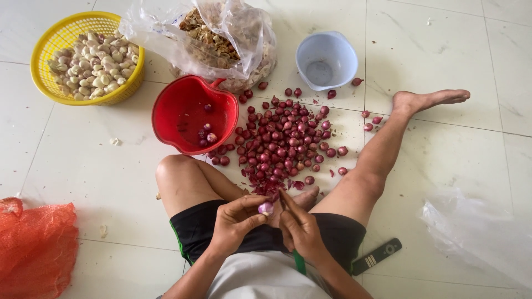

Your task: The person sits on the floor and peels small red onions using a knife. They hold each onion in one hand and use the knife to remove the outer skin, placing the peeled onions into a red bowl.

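Observation:
I sit on a white tiled floor with a pile of small red shallots (282, 138) spread between my legs. My left hand (235, 221) pinches one partly peeled shallot (266, 208) at its fingertips. My right hand (299, 227) grips a small knife with a green handle (300, 263); its blade end touches the shallot. A red scoop-shaped bowl (172, 113) ahead of my left knee holds a few peeled shallots (206, 134).
A yellow basket (47, 44) of garlic cloves stands far left. A clear bag of peelings (221, 39) and a pale blue bowl (326, 60) sit beyond the pile. An orange mesh sack (33, 249) lies near left, a remote control (377, 256) and clear plastic (482, 232) on the right.

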